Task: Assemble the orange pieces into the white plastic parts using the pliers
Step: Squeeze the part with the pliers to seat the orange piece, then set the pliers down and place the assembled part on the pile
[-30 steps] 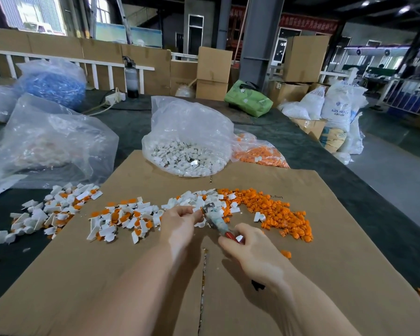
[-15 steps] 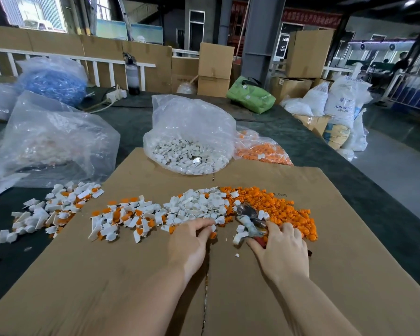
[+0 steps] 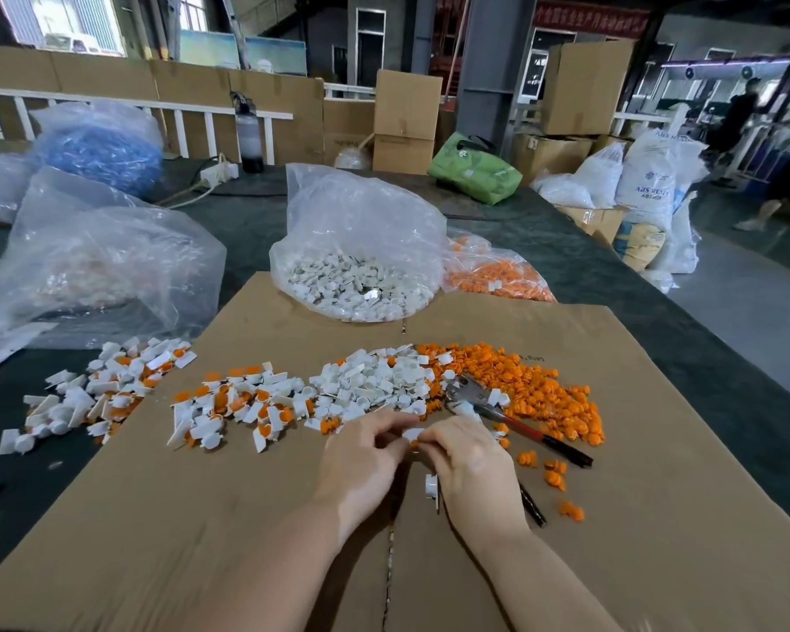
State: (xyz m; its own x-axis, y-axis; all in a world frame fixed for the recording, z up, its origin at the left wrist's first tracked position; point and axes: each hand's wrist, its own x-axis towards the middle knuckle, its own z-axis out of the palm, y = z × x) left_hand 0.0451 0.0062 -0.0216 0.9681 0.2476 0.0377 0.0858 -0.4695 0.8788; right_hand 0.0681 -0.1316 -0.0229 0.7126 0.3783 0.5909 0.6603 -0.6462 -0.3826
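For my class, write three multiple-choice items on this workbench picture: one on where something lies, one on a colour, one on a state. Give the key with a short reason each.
1. Where do the pliers lie?
A. In the right hand
B. On the cardboard sheet, against the loose orange pieces
C. Inside the bag of white parts

2. What colour is the soft bag at the far end of the table?
A. Green
B. Red
C. Black

3. What are the hands doing?
A. Both rest flat and hold nothing
B. Only the left hand touches anything
C. The left hand and right hand together pinch a small white part

Key: 1 B, the pliers lie unheld beside the orange heap. 2 A, the bag is plainly green. 3 C, the fingertips of both hands meet on the part.
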